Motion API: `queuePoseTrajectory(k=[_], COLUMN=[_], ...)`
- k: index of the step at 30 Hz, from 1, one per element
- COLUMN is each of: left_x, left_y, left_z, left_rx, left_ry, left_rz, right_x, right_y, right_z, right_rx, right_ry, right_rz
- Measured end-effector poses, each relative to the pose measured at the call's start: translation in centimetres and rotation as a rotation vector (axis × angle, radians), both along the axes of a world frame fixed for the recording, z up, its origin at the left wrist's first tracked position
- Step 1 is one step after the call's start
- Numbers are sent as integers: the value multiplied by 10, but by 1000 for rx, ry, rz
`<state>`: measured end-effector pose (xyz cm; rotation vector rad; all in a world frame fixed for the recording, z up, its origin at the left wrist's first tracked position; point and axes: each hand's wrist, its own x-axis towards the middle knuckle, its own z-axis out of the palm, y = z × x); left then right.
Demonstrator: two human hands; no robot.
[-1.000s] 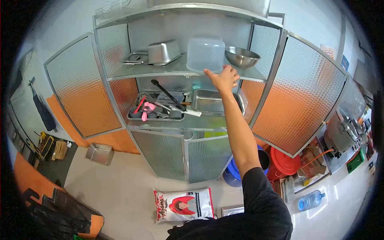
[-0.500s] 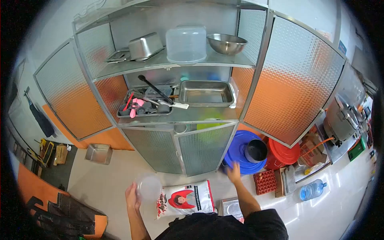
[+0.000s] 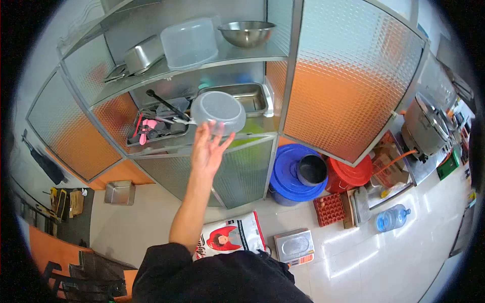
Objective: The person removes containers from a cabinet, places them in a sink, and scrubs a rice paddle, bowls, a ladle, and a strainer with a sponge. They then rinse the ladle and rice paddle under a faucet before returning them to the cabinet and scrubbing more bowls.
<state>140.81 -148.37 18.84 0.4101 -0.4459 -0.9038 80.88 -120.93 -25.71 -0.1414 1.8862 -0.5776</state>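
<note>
My left hand (image 3: 208,151) is lifted in front of the cabinet's middle shelf. It is closed on the near edge of a translucent plastic bowl (image 3: 218,108), some fingers showing through the plastic. The bowl's flat round base seems to face up. Behind it, partly covered, is a rectangular steel pan (image 3: 252,99). To the left sits a tray of utensils (image 3: 156,132) with pink measuring spoons (image 3: 146,129) and black-handled tongs (image 3: 168,105). My right hand is out of view.
Above are a clear plastic container (image 3: 189,44) and a steel bowl (image 3: 246,34). An open glass door (image 3: 353,86) juts out right. Below stand a blue lidded bin (image 3: 288,177) with a black pot (image 3: 311,170), a red bin (image 3: 348,174), and a printed sack (image 3: 242,233).
My left hand has raised the plastic bowl from above the floor to the middle shelf. My right hand, earlier by the blue lid, has left the view. The camera has shifted right.
</note>
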Motion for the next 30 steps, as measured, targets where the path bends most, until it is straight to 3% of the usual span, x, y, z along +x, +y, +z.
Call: queuePoseTrajectory(k=[6,7,9,10,12,15,17,19,20,22,24,26,27,30], left_x=[41,53,75,79,82,62,49,54,83,88,140,119,135,121], left_y=[-138,-156,-183,-183,-178,-152,-134,-141,-170,-172,-214,-187,-200,-190], left_z=[-36,-35,-30,-28,-29,-54,-59,-68,-99,-83,-113,-78,-90,-99], left_rx=[42,36,467,468,549,618,597,570,408,372,242,297,303,470], left_ry=[377,373,57,45,-292,-201,-185,-9,-54,-68,53,3,114,-276], left_rz=[17,-5,40,19,242,296,119,-58,-140,-90,-324,-310,-467,-341], right_x=[18,22,23,23,25,51,85,133,156,193,212,227,238,257], right_y=[-17,-20,-8,7,45,130,192,242,265,303,346,388,412,510], right_z=[12,12,15,17,16,4,4,2,3,7,12,15,14,-10], right_rx=[-129,-163,-208,-268,-291,-285,-266,-168,-124,-47,15,49,61,85], right_ry=[-27,-26,44,24,68,97,101,57,34,20,28,57,83,181], right_rz=[66,130,85,-12,-132,-336,-536,-609,-642,-675,-699,-732,-739,-824])
